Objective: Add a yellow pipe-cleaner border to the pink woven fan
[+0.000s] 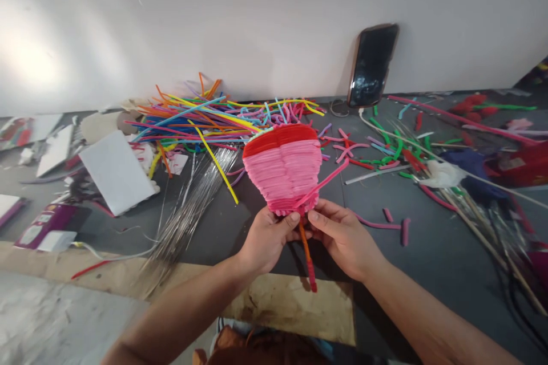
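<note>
A fan-shaped craft piece [283,168] made of pink and red pipe cleaners stands upright above the table's front part. Its narrow lower end sits between my two hands. My left hand [269,236] pinches the base from the left, thumb in front. From the right, my right hand [342,234] is closed at the same base, thumb and fingers pressed together near the stem. An orange and red stem [307,251] points down between the hands. One loose pink pipe cleaner [327,182] sticks out to the upper right from the base. The fingers behind the piece are partly hidden.
A heap of coloured pipe cleaners [192,117] lies against the wall. Thin metal wires [192,205] spread at left, near a white box [117,174]. A phone [372,65] leans on the wall with a cable [411,145]. Green and red scraps [396,148] litter the right.
</note>
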`<state>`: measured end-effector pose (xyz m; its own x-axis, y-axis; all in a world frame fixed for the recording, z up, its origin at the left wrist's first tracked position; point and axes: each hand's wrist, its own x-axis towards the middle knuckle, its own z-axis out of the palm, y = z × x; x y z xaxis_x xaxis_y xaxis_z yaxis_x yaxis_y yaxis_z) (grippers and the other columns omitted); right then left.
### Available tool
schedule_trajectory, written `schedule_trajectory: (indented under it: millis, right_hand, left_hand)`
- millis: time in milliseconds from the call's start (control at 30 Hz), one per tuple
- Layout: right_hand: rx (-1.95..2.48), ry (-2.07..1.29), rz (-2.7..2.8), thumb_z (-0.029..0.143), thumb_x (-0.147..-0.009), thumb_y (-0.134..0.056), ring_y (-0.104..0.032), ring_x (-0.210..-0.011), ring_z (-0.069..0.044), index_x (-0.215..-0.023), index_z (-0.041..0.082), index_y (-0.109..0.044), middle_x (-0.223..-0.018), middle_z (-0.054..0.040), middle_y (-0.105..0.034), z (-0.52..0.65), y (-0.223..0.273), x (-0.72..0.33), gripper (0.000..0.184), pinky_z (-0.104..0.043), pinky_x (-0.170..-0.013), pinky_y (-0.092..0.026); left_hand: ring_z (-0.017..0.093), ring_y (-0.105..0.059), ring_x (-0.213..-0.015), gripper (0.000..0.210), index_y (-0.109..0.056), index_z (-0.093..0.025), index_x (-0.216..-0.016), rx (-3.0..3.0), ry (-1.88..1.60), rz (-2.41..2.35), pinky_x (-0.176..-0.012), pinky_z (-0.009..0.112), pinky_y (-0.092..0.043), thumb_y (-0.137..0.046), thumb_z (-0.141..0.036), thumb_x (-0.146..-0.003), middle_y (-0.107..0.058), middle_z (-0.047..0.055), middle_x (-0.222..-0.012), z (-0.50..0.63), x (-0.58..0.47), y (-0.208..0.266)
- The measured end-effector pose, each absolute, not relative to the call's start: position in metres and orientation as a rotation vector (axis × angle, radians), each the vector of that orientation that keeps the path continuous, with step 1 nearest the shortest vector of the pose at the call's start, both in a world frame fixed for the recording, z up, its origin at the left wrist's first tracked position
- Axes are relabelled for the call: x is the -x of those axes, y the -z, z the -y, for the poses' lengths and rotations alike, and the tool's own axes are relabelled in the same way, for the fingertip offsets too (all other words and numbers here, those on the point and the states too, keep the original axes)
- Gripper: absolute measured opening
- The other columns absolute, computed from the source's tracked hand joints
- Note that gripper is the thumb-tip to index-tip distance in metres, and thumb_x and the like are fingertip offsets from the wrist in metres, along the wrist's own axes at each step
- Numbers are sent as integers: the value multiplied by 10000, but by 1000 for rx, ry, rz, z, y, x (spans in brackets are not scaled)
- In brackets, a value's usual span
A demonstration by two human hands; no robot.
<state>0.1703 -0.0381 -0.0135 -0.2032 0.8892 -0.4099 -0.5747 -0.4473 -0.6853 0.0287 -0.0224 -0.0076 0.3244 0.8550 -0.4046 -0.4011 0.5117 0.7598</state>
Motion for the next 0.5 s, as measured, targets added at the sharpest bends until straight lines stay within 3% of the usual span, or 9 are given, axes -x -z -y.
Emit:
schedule_trajectory:
  millis: [500]
  right_hand:
    - [1049, -1755, 644, 329, -667, -780, -571, -692, -129, -829, 193, -690, -764, 5, -656, 33, 19, -172, 230, -240, -557, -482]
  left_hand:
    - [133, -629, -663, 259, -689, -111, -858, -564, -830, -858, -593, 246, -543, -774, -299, -700, -693, 64, -808, 23, -30, 8]
